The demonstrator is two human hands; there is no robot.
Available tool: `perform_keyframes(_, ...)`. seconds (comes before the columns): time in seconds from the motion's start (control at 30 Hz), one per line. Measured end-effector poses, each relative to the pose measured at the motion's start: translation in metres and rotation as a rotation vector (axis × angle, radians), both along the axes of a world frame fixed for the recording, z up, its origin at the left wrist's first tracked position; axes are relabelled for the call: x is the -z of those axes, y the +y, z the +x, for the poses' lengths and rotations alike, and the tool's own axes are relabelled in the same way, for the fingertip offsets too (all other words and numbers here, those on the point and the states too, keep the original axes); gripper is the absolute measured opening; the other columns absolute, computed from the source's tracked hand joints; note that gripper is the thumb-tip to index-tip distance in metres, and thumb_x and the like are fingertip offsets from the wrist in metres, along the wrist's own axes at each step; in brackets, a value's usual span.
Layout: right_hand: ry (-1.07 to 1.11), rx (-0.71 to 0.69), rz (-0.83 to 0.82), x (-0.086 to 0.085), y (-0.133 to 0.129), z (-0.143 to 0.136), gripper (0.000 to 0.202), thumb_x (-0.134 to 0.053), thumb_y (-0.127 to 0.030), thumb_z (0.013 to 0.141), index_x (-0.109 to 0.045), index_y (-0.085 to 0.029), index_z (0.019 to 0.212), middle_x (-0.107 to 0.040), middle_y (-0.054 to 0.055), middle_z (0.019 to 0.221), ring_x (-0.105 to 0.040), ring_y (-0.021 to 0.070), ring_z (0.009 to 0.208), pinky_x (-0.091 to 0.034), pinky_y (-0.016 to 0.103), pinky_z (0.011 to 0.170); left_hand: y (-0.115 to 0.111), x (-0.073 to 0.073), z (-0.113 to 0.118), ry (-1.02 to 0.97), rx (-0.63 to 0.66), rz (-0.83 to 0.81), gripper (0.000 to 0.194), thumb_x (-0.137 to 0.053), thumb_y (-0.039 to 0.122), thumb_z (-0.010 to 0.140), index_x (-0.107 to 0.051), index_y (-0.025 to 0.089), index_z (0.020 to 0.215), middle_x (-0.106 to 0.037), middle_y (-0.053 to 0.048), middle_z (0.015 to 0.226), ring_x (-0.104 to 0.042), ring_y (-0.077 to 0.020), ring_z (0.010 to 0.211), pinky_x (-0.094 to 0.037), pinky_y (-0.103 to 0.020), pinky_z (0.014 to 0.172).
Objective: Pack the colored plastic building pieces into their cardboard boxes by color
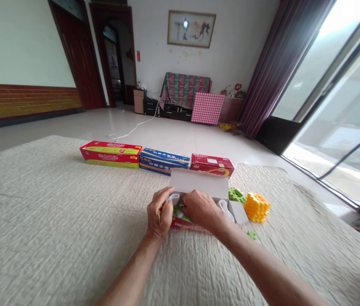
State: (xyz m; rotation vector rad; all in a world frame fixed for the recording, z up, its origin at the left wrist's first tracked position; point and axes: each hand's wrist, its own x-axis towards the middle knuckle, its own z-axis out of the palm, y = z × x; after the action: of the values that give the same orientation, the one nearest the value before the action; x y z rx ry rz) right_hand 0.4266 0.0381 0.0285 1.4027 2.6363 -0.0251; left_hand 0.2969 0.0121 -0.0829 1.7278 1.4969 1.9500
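Observation:
An open red box (190, 225) lies in front of me, its pale lid (203, 180) raised at the far side and a side flap (239, 211) folded out to the right. My left hand (160, 212) is closed around the box's left end. Reaching over the near wall, my right hand (202, 208) is inside the box; its fingertips are hidden there. Green pieces (178, 210) show in the box between the hands. White looped straps (174, 198) stick up at the left end and a similar white loop (225, 208) at the right.
Behind stand a red-and-yellow box (111, 155), a blue box (164, 161) and a dark red box (212, 163) in a row. To the right are a green block (237, 195), a yellow cube (257, 207) and a small green piece (251, 235), all on a quilted cover (71, 221).

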Motion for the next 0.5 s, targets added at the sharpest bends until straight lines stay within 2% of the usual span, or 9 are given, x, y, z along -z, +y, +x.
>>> perform_keyframes(0.17, 0.056, 0.003, -0.009, 0.007, 0.004, 0.0, 0.019, -0.057, -0.023, 0.082, -0.073, -0.014, 0.087, -0.073, 0.015, 0.083, -0.07, 0.0254, 0.079, -0.044, 0.028, 0.063, 0.001, 0.0, 0.0, -0.008, 0.01, -0.011, 0.035, -0.044, 0.019, 0.084, -0.068, 0.015, 0.108, -0.069, -0.01, 0.112, -0.062, -0.0222, 0.108, -0.051, -0.036, 0.096)
perform_keyframes(0.27, 0.156, 0.012, 0.036, 0.003, 0.005, 0.013, 0.021, -0.055, -0.025, 0.082, -0.073, -0.015, 0.077, -0.072, 0.012, 0.072, -0.067, 0.0207, 0.067, -0.039, 0.028, 0.057, 0.002, 0.002, -0.001, -0.032, 0.014, -0.038, 0.035, -0.045, 0.021, 0.084, -0.068, 0.015, 0.109, -0.068, -0.01, 0.113, -0.061, -0.0229, 0.11, -0.049, -0.037, 0.097)
perform_keyframes(0.4, 0.549, 0.083, 0.153, -0.022, 0.006, 0.065, 0.026, -0.049, -0.03, 0.086, -0.07, -0.017, 0.076, -0.069, 0.004, 0.065, -0.06, 0.0127, 0.057, -0.039, 0.025, 0.055, 0.005, 0.003, -0.005, -0.124, 0.015, -0.102, 0.035, -0.047, 0.027, 0.083, -0.07, 0.015, 0.106, -0.069, -0.009, 0.113, -0.061, -0.0243, 0.109, -0.048, -0.037, 0.098)
perform_keyframes(0.5, 0.819, 0.264, 0.288, -0.03, 0.017, 0.118, 0.026, -0.048, -0.034, 0.087, -0.069, -0.018, 0.089, -0.072, 0.005, 0.075, -0.065, 0.0141, 0.067, -0.046, 0.026, 0.063, 0.007, 0.0, -0.013, -0.202, 0.004, -0.158, 0.036, -0.051, 0.032, 0.079, -0.071, 0.014, 0.102, -0.07, -0.009, 0.11, -0.062, -0.026, 0.107, -0.049, -0.036, 0.096)
